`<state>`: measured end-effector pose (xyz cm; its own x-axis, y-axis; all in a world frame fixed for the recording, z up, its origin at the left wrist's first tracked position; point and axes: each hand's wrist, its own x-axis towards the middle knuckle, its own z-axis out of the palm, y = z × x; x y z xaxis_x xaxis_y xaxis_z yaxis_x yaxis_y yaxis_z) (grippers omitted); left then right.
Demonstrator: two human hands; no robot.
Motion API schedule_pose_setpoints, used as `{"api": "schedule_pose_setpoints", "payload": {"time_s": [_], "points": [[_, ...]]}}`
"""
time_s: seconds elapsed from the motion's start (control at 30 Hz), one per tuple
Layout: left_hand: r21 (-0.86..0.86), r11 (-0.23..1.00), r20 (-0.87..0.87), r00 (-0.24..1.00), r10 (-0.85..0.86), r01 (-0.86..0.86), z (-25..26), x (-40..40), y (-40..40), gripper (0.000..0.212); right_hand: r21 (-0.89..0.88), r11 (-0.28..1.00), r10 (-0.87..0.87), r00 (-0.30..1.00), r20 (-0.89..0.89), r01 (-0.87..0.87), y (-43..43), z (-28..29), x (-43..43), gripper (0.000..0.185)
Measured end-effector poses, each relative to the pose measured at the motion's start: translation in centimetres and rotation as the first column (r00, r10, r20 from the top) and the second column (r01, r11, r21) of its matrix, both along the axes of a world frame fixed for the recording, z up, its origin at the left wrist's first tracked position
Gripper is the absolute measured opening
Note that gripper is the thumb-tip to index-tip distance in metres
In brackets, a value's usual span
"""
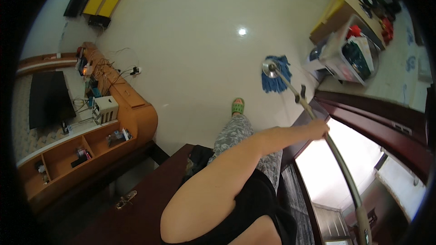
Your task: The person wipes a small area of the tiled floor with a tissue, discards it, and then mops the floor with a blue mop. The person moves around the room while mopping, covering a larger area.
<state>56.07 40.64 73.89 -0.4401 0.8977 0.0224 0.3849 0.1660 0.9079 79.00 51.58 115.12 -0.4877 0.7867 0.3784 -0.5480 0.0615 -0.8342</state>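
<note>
Across my body to the right stretches my left arm, and my left hand [318, 129] grips the metal pole [344, 173] of a mop. Blue mop strands [277, 83] lie spread on the floor ahead and to the right, under a round metal disc [270, 68]. A dark clip-like lever [302, 92] sticks out from the pole between the disc and my hand. The pole's upper end runs toward the lower right edge of the view. My right hand is out of view; only part of that upper arm shows.
Left, an orange wooden cabinet [146, 120] holds a television [51, 98], cables and a white box [105, 109]. A power strip [136, 70] lies on the pale floor [190, 41]. Right stand a filled plastic bin [335, 51], a cardboard box [344, 17] and a dark-framed doorway [303, 154].
</note>
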Motion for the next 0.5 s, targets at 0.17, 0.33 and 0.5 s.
{"api": "schedule_pose_setpoints", "payload": {"time_s": [0.17, 0.33, 0.5], "points": [[0.031, 0.873, -0.099, 0.867, 0.488, -0.487, -2.4, -16.8, -10.2, 0.008, -0.013, 0.964, 0.262, 0.932, 0.251, -0.267, -4.3, -4.3, -14.3, 0.016], [-0.083, 0.736, -0.172, 0.737, 0.653, -0.672, -2.1, -28.4, -23.6, 0.013, 0.134, 0.852, 0.517, 0.854, -0.062, -0.506, -14.8, -9.7, -29.0, 0.014], [-0.065, 0.54, -0.215, 0.54, 0.814, -0.839, -4.0, -30.6, -37.0, 0.029, 0.184, 0.683, 0.712, 0.701, 0.052, -0.707, -23.4, -10.7, -36.2, 0.022]]}}
